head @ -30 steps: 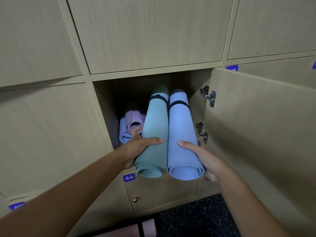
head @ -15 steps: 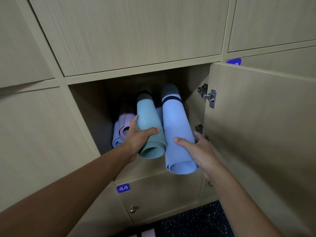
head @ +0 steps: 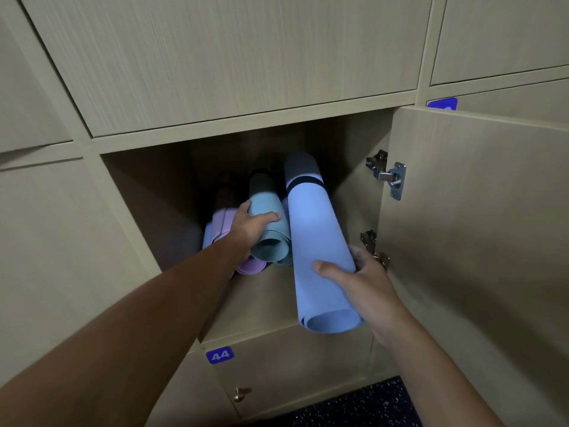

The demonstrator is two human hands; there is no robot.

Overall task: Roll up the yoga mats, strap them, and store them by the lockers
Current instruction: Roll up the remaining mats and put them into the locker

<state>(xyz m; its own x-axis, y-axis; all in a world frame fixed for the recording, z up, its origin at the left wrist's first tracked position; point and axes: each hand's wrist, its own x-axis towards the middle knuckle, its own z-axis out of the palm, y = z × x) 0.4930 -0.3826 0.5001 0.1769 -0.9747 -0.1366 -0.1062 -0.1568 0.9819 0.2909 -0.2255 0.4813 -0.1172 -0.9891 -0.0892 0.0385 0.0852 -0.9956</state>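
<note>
A wooden locker compartment (head: 147, 186) stands open in front of me. My left hand (head: 251, 224) grips a rolled teal mat (head: 269, 238) that lies mostly inside, on top of other rolls. My right hand (head: 354, 280) grips a rolled blue mat (head: 311, 235) with a black strap near its far end. The blue roll slants into the compartment, and its near end sticks out past the shelf edge. Rolled pink mats (head: 223, 221) and another blue roll lie in the compartment under and left of the teal one.
The compartment's door (head: 480, 241) hangs open on the right with two metal hinges (head: 389, 177). Closed locker doors surround the opening. Below it is a door labelled 44 (head: 219, 355) with a small knob (head: 238, 394). Dark speckled floor (head: 354, 405) shows at the bottom.
My left hand has pushed the teal mat deeper into the compartment. The blue mat has gone further in too, though less. My view has moved closer to the locker.
</note>
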